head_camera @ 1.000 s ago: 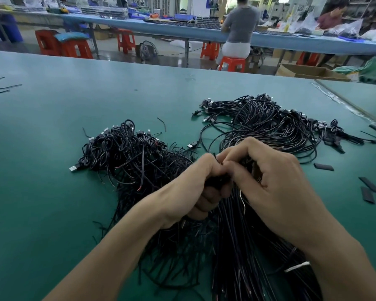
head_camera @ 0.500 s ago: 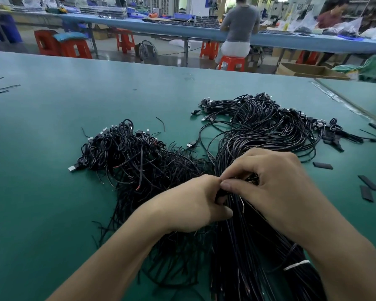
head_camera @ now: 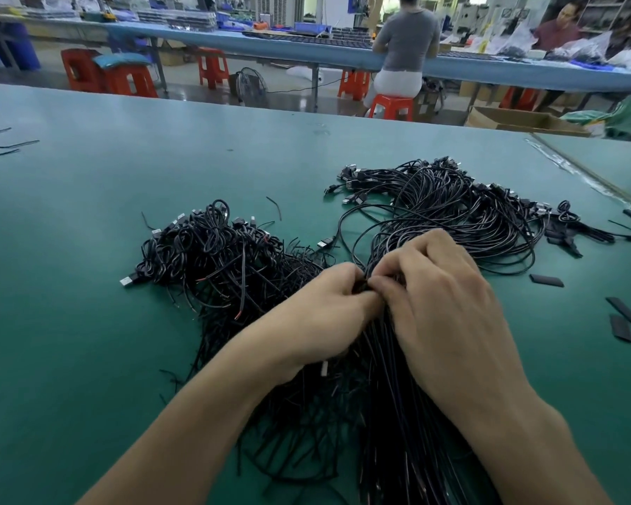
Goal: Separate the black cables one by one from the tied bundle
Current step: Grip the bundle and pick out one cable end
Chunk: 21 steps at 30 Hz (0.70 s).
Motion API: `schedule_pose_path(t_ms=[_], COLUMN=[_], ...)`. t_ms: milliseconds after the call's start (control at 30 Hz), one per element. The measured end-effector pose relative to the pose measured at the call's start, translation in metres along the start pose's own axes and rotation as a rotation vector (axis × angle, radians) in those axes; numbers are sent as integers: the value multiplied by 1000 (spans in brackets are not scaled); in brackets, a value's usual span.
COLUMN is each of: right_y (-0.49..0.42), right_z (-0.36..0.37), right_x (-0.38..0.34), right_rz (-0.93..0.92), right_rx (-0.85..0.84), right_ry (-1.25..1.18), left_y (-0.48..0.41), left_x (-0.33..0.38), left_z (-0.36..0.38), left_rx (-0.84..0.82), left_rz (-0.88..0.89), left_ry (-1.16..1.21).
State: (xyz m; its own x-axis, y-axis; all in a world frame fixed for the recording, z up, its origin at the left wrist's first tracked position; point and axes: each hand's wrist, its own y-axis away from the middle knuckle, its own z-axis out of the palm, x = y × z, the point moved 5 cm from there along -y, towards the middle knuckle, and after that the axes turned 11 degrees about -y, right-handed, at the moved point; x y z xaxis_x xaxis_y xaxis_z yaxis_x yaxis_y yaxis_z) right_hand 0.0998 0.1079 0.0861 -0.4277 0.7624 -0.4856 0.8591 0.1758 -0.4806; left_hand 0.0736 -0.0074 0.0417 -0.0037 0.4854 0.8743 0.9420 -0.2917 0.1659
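Both hands are sitting slightly farther up the green matte table (head_camera: 88, 322) than half a second ago. Their meeting point is back toward 12 o'clock, while the cable piles are lying where they were.

The left hand (head_camera: 328, 304) is clenching around the neck of the tied bundle of thin black cables (head_camera: 408, 431). The right hand (head_camera: 441, 304) is curling thumb and forefinger onto strands at the same spot. Whether it is pinching one cable or several is hidden.

The bundle is running from under the hands toward 6 o'clock, with its looped plug ends spreading at 1 o'clock. The loose heap of separated black cables (head_camera: 215, 260) is lying at 10 o'clock, just beside the left hand.

The step is probably calling for the left hand to be anchoring the bundle firmly. The right hand should be isolating a single strand before drawing it along its length toward the plug loops. Pulling sideways is likely to drag neighbouring strands and tighten the tangle.
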Motion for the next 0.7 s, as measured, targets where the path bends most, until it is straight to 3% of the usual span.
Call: schedule_pose_path(t_ms=[100,167,333,433,500,600,700], right_y=[-2,-1,-4,-6,-6,-5,-5], right_z=[4,6,5,9,12,16,18], right_x=[9,13,26,37,37,39,42], right_rz=[57,89,167,277,329,420,456], right_rx=[75,125,191,154,131,105,97], right_ry=[-79,-177,-440,-665,-795,-979,-1031], left_y=[-2,-3,-4,1,8,12,12], left_x=[1,4,13,14,19,26,26], left_z=[2,4,-11,-21,-23,-20,-22], left_rx=[3,28,297,528,611,617,503], left_rz=[-107,-63,283,366,448,531,528], left_ry=[388,542,135,-139,-197,-280,-228])
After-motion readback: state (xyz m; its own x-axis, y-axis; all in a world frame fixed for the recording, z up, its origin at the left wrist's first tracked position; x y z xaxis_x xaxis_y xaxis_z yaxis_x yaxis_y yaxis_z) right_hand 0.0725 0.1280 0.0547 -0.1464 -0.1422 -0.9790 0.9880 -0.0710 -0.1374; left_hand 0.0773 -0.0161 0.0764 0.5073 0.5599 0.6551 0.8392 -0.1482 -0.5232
